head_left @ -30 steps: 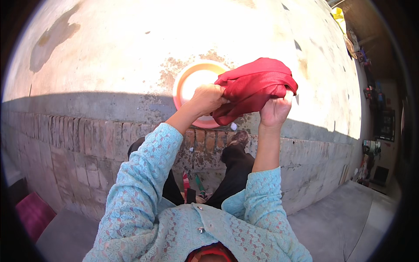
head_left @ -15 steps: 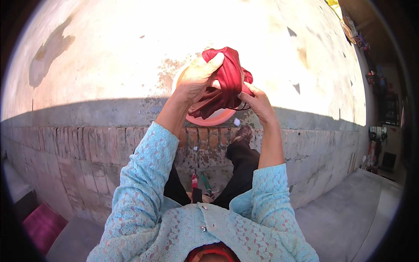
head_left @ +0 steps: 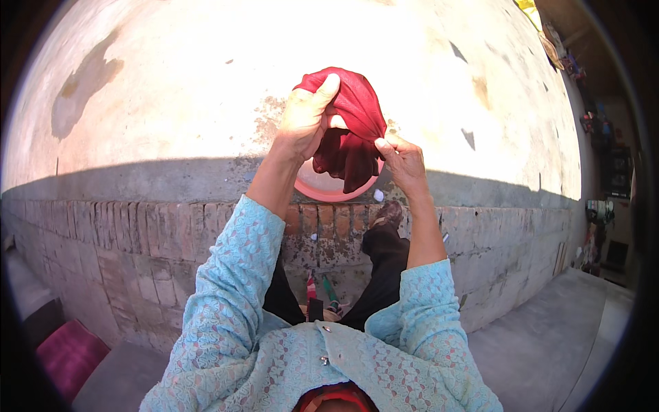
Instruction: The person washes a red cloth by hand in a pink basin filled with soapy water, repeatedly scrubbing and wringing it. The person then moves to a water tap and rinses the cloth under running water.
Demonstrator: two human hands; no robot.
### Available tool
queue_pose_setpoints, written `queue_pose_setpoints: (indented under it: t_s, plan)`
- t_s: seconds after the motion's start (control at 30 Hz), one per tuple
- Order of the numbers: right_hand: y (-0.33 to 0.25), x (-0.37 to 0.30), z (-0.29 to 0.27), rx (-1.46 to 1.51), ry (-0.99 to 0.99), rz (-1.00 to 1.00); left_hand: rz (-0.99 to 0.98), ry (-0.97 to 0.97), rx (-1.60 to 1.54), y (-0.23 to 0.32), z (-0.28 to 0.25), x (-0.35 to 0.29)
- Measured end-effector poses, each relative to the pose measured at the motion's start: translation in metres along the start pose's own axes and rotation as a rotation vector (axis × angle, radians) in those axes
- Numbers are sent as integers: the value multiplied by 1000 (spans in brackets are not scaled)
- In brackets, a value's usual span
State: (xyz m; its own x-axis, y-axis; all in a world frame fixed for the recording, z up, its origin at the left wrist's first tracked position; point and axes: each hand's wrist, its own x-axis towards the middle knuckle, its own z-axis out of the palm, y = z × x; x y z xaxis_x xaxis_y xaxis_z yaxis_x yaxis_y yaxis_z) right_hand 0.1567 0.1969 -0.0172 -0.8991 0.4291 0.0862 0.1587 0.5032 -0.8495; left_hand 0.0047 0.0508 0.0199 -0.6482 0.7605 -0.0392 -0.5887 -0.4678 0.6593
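A dark red cloth (head_left: 355,103) is stretched between my two hands above a pink basin (head_left: 328,194). My left hand (head_left: 306,118) grips its left side, thumb on top and the other fingers partly behind the fabric. On the right edge, my right hand (head_left: 402,162) pinches a fold between thumb and fingers. Part of the cloth hangs down in front of the basin's opening and hides much of it. What kind of garment or cloth it is, I cannot make out.
The basin stands by the brick edge (head_left: 329,221) of a raised concrete floor (head_left: 185,103), sunlit farther off. A small white lump (head_left: 378,196) lies right of the basin. My shoe (head_left: 389,214) rests at the edge. A magenta cloth (head_left: 72,357) lies at lower left.
The red cloth has been spread wider and its lower part now hangs down over the basin. A dark cord by my right hand no longer shows. Both hands keep their hold.
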Motion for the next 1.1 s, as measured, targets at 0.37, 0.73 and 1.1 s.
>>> queue_pose_setpoints:
  t_s: [0.37,0.73,1.1]
  plan:
    - [-21,3,0,1107,239,166,-41,-92,542,7,-14,-3]
    - [-31,8,-2,1553,249,378,-294,-231,1048,-18,-20,5]
    - [-18,13,-2,1745,413,444,247,-123,1419,-31,11,-23]
